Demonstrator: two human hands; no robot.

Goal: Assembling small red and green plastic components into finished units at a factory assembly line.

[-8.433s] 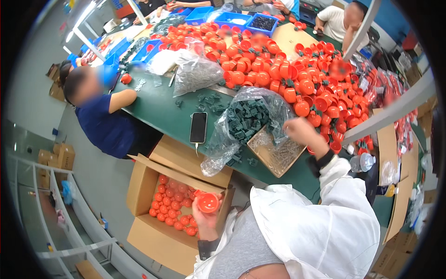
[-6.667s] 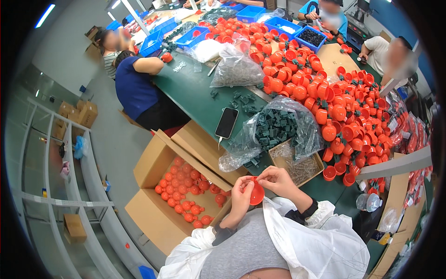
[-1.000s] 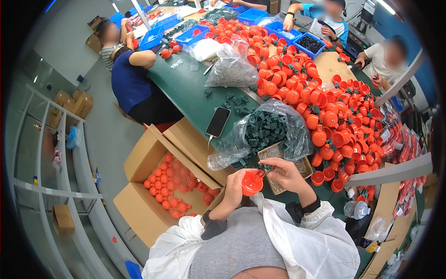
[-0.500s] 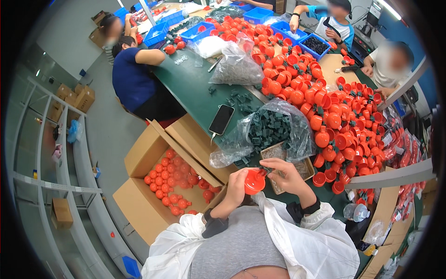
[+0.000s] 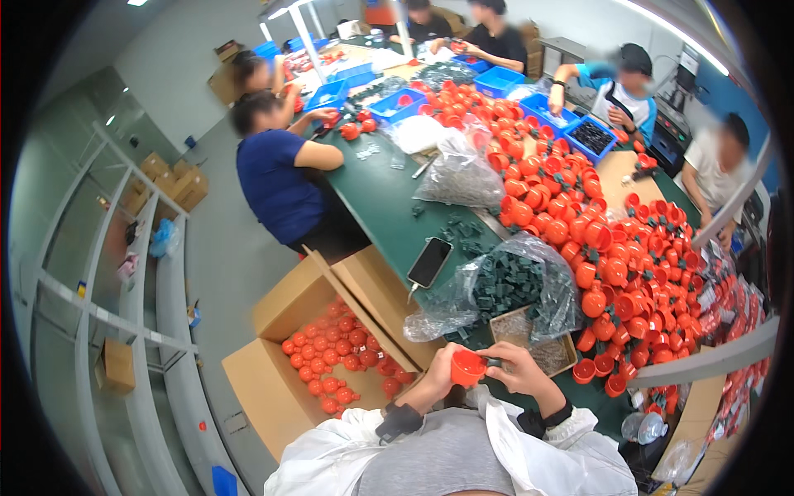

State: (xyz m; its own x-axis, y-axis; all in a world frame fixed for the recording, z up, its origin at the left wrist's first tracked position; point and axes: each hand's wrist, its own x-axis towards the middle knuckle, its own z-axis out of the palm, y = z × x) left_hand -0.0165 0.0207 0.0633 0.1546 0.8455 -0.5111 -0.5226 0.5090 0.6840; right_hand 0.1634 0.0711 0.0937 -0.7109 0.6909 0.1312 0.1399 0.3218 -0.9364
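Note:
My left hand [image 5: 441,372] is closed around an orange-red plastic cup [image 5: 468,370], held in front of my body with its hollow side turned up. At the cup's right side sits a small dark green part [image 5: 494,362]. The fingers of my right hand [image 5: 521,372] pinch around that green part, which they partly cover. Just beyond my hands lies a clear plastic bag [image 5: 556,277] with many dark green clips [image 5: 506,283]. Close to my right hand is a shallow tray [image 5: 569,354] of small, fine pieces.
An open cardboard box [image 5: 269,388] of red cups [image 5: 331,364] stands at my left. On the green table [image 5: 389,202] are a phone [image 5: 430,263], a bag of small parts [image 5: 461,178] and a large heap of red cups [image 5: 612,269]. Several people work around it.
My view has shifted, so the table sits lower and more people show at the back. My right fingers have closed at the cup's green part, and the cup has turned slightly.

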